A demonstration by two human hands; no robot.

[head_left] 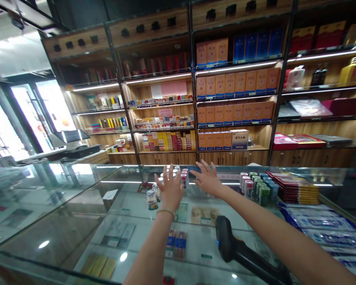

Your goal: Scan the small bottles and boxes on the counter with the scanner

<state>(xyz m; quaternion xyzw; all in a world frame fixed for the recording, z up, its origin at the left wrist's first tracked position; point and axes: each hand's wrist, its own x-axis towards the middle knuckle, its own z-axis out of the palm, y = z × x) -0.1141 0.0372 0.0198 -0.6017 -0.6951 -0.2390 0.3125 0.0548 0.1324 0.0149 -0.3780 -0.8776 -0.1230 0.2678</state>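
Both of my hands reach out over a glass display counter (106, 221). My left hand (169, 190) has its fingers spread and holds nothing; it partly hides a group of small jars (152, 199) with light lids. Just beyond and right of it are small pink-and-white containers (184, 178). My right hand (208, 179) is open too, fingers apart, to the right of those containers, with nothing in it. Whether either hand touches a container cannot be made out. A black handheld scanner (240, 249) lies on the glass below my right forearm.
Right of my right hand stand pink, green and blue canisters (263, 194), a stack of red-and-gold packets (296, 189) and blue-and-silver packages (329, 229). Shelves of boxes (234, 114) line the back wall. A monitor (71, 136) stands at the left.
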